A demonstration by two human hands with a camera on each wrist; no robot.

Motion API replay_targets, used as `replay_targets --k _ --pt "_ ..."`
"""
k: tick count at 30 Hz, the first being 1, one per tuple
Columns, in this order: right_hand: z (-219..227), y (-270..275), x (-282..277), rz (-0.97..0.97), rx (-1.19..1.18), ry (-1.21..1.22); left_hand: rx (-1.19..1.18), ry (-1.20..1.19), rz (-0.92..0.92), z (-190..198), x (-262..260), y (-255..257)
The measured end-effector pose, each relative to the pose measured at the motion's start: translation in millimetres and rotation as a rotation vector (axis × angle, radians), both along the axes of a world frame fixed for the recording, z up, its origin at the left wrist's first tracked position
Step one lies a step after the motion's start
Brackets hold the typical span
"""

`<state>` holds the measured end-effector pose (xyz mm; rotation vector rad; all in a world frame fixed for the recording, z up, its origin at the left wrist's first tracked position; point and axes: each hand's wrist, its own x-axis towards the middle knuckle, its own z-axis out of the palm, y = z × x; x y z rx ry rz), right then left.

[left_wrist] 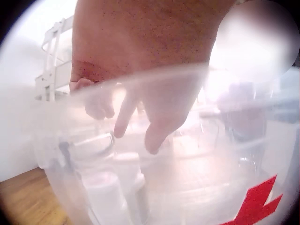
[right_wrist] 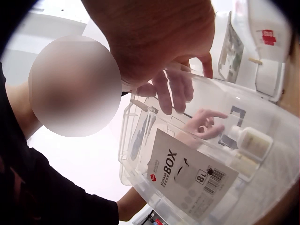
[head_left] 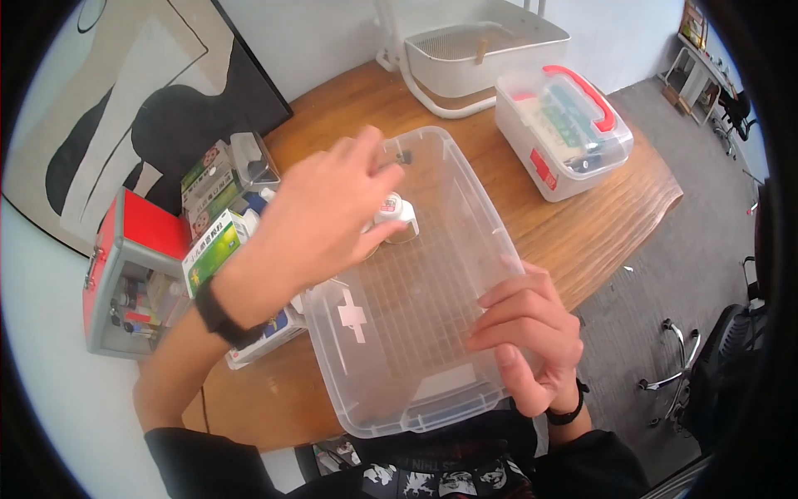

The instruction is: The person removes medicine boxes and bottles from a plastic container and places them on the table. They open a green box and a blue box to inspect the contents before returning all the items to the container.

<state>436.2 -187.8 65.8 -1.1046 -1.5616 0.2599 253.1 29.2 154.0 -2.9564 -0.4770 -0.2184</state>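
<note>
A clear plastic storage box (head_left: 424, 312) stands without a lid at the table's front edge. My right hand (head_left: 532, 333) grips its right rim, the fingers curled over and reaching down inside. Over the box's far left part hovers my left hand (head_left: 320, 212), fingers loosely spread and holding nothing. Just below those fingers, two small bottles (right_wrist: 255, 143) stand together on the box floor; a white cap (head_left: 389, 205) shows beside the left thumb. In the right wrist view, a printed label (right_wrist: 190, 173) covers part of the box's near wall.
Medicine cartons (head_left: 218, 249) and a red-topped case (head_left: 154, 224) crowd the left, beside a framed picture (head_left: 158, 91). A lidded box with a red handle (head_left: 565, 133) stands at the right, a white basket (head_left: 490, 50) behind. The wooden table (head_left: 615, 224) ends at the right.
</note>
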Motion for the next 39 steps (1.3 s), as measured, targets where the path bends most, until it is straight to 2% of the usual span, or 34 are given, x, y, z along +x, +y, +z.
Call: replay_targets --k 3,6,7,8,10,14,17,21,24,27,30,32,33,35,36,37,39 --pt "-1 0 1 0.008 0.006 0.012 -0.084 -0.344 0.177 26 -19 1" --pt "1 0 0 -0.006 0.003 0.013 -0.157 -0.425 0.402 32 -45 26" --pt "2 1 -1 -0.017 0.01 0.017 0.019 -0.325 0.348 16 -63 51" --pt "1 -1 -1 -0.023 0.011 0.023 -0.022 -0.229 0.421 7 -69 55" --pt "-1 1 -6 -0.029 0.011 0.041 -0.099 -0.095 0.429 -5 -78 61" --pt "0 -3 -4 -0.042 -0.001 0.041 -0.041 0.023 0.438 -15 -89 91" --pt "0 -2 -4 -0.038 0.004 0.034 -0.112 0.236 0.511 -27 -87 103" --pt "1 -2 -3 -0.025 0.009 0.035 0.212 0.229 0.313 -44 -85 102" --pt "0 -2 -3 -0.025 0.016 0.031 0.379 0.24 0.294 -61 -91 106" --pt "1 -2 -2 -0.021 0.021 0.019 0.227 0.441 0.451 -67 -91 109" --pt "-1 -3 -1 -0.003 0.022 0.029 0.041 0.184 0.359 -52 -108 105" --pt "-1 -2 -1 0.002 0.029 0.031 -0.03 0.009 0.394 -23 -115 95" --pt "-1 -2 0 0.004 0.032 0.034 0.019 -0.022 0.458 0 -112 81" --pt "-1 -2 2 0.017 0.033 0.039 0.081 -0.205 0.41 42 -102 50" --pt "-1 -2 2 0.028 0.03 0.045 0.155 -0.23 0.476 63 -84 22" --pt "-2 -2 2 0.022 0.032 0.048 0.231 -0.297 0.444 71 -71 5" --pt "-3 -1 1 0.021 0.047 0.047 0.135 -0.347 0.225 80 -48 -21"
